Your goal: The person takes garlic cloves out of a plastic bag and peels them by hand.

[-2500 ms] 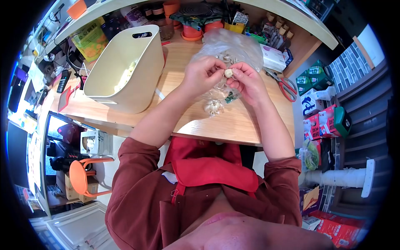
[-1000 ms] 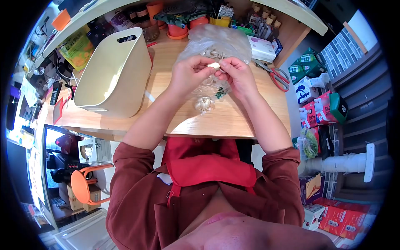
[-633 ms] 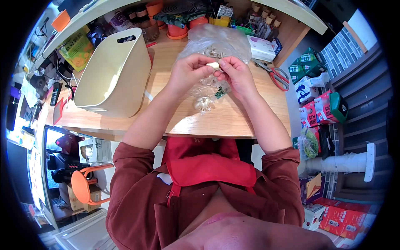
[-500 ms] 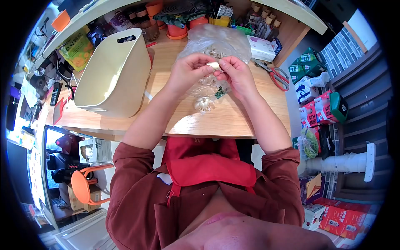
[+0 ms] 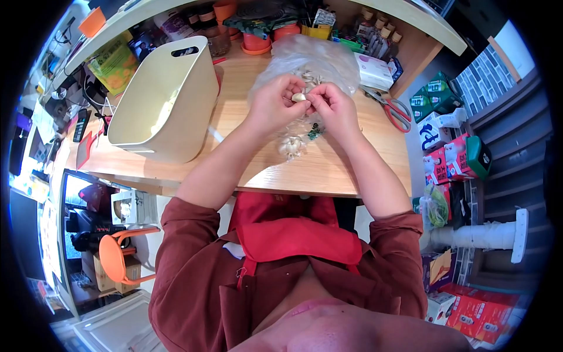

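Note:
A pale garlic clove is pinched between the fingertips of my left hand. The thumb and forefinger of my right hand press together against the clove's right end. Below both hands, a partly broken garlic bulb lies on the wooden table. Behind them spreads a clear plastic bag with garlic pieces and loose skins on it; my hands cover part of it. To the left stands a cream plastic bin with pale pieces inside.
Red-handled scissors lie on the right of the table, near a white box. Orange pots and several corked bottles line the back under a shelf. An orange stool stands at the lower left.
The clove has turned and moved slightly down and left, now resting more in my left fingers. My right fingers have closed together at its end. The whole view has shifted slightly.

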### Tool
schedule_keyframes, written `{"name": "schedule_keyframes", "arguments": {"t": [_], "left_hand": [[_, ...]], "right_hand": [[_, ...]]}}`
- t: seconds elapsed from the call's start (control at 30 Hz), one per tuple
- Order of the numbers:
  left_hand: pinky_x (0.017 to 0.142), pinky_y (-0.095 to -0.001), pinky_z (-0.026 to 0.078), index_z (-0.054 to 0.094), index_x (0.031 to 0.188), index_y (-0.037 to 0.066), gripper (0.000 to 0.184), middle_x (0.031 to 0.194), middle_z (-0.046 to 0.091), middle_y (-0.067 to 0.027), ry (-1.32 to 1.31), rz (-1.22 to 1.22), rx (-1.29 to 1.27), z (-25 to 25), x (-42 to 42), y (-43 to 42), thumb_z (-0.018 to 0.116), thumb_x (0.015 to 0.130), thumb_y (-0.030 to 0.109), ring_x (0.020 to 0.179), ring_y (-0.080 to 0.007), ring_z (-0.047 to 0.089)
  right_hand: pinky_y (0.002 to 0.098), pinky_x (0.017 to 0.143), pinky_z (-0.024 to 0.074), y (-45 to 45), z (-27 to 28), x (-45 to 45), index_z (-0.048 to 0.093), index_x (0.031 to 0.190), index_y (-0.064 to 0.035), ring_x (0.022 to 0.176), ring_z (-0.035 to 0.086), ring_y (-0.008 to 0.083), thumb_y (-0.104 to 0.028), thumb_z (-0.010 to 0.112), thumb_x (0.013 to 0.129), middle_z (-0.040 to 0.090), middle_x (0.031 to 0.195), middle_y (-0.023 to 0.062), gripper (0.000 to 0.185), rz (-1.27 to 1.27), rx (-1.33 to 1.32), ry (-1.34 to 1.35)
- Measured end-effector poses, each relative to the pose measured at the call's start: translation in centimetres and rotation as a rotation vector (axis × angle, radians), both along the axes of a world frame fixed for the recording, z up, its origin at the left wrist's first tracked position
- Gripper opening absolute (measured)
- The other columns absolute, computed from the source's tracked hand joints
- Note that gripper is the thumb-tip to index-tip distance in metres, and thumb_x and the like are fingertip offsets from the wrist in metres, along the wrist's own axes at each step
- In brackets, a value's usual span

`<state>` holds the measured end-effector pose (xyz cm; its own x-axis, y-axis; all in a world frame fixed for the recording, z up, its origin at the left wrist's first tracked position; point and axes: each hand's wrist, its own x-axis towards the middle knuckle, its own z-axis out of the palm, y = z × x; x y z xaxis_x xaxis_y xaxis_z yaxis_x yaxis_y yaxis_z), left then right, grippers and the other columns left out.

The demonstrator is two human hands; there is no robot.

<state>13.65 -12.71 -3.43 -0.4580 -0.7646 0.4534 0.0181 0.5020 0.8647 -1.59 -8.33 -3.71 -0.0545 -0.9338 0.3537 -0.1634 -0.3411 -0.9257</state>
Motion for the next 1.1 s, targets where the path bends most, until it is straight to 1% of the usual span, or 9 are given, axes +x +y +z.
{"name": "schedule_keyframes", "arguments": {"t": [0.2,0.27,0.4,0.47,0.6,0.8,0.9,1.0,1.1], "left_hand": [[0.069,-0.0219,0.050,0.049,0.106,-0.001,0.035,0.097,0.055,-0.0088,0.012,0.019,0.013,0.5,0.1,0.3,0.061,0.073,-0.004,0.082,-0.0098,0.058],[0.072,-0.0222,0.050,0.049,0.107,-0.001,0.036,0.099,0.055,-0.0089,0.012,0.043,0.015,1.3,0.2,0.8,0.059,0.073,-0.006,0.084,-0.0101,0.057],[0.078,-0.0224,0.048,0.048,0.109,-0.001,0.037,0.102,0.055,-0.0088,0.104,0.016,0.089,0.4,0.4,-0.8,0.055,0.074,-0.009,0.089,-0.0104,0.056],[0.080,-0.0223,0.048,0.048,0.110,-0.001,0.037,0.104,0.055,-0.0090,0.170,-0.042,0.103,0.3,0.4,-1.1,0.053,0.075,-0.011,0.092,-0.0105,0.055],[0.081,-0.0221,0.048,0.048,0.110,-0.001,0.036,0.106,0.055,-0.0088,0.178,0.003,0.085,0.0,0.4,-1.2,0.055,0.076,-0.011,0.095,-0.0107,0.055],[0.080,-0.0224,0.048,0.050,0.107,-0.002,0.032,0.102,0.057,-0.0065,0.147,0.059,0.106,0.1,0.5,-1.2,0.058,0.077,-0.009,0.094,-0.0109,0.056],[0.081,-0.0221,0.048,0.050,0.107,-0.002,0.031,0.102,0.057,-0.0062,0.207,0.025,0.132,0.6,0.5,-0.9,0.058,0.078,-0.009,0.094,-0.0110,0.057],[0.082,-0.0219,0.047,0.049,0.107,-0.002,0.031,0.104,0.056,-0.0067,0.263,-0.026,0.136,0.6,0.5,-1.0,0.057,0.078,-0.009,0.095,-0.0113,0.057],[0.083,-0.0223,0.047,0.049,0.109,-0.002,0.032,0.107,0.055,-0.0071,0.256,-0.044,0.117,0.3,0.4,-1.3,0.057,0.079,-0.009,0.097,-0.0117,0.056]], "right_hand": [[0.0212,0.060,0.0486,0.1,0.3,0.1,0.054,0.087,0.0005,0.066,0.061,0.0106,-0.004,0.057,0.085,0.061,0.075,0.0052,0.005,-0.002,0.006,-0.033],[0.0215,0.062,0.0494,0.2,0.8,0.3,0.054,0.087,0.0009,0.067,0.061,0.0113,-0.004,0.056,0.085,0.061,0.075,0.0055,0.006,-0.036,0.033,-0.118],[0.0219,0.064,0.0504,0.1,1.1,-0.4,0.054,0.088,0.0011,0.070,0.062,0.0121,-0.004,0.056,0.085,0.062,0.077,0.0063,0.006,-0.059,0.023,-0.179],[0.0219,0.064,0.0503,0.0,0.7,-0.5,0.054,0.088,0.0010,0.069,0.062,0.0120,-0.004,0.056,0.085,0.062,0.077,0.0069,0.006,-0.056,-0.003,-0.136],[0.0218,0.063,0.0504,0.2,0.7,-0.3,0.054,0.088,0.0009,0.069,0.062,0.0118,-0.003,0.056,0.085,0.063,0.078,0.0078,0.005,-0.060,-0.039,-0.084],[0.0216,0.062,0.0500,0.7,1.1,-0.1,0.054,0.088,0.0011,0.069,0.061,0.0104,-0.003,0.055,0.086,0.062,0.077,0.0070,0.005,-0.044,-0.180,-0.204],[0.0251,0.063,0.0506,0.7,1.2,-0.3,0.055,0.091,0.0011,0.070,0.062,0.0148,-0.004,0.058,0.083,0.062,0.079,0.0089,0.010,-0.069,-0.108,-0.149],[0.0295,0.068,0.0507,-0.5,-0.2,-0.9,0.055,0.094,0.0006,0.074,0.062,0.0217,-0.006,0.063,0.078,0.062,0.081,0.0112,0.019,-0.141,-0.085,0.356],[0.0325,0.073,0.0497,-0.1,0.0,-0.7,0.054,0.099,-0.0016,0.081,0.061,0.0261,-0.008,0.066,0.074,0.060,0.090,0.0133,0.028,-0.139,-0.064,0.535]]}}
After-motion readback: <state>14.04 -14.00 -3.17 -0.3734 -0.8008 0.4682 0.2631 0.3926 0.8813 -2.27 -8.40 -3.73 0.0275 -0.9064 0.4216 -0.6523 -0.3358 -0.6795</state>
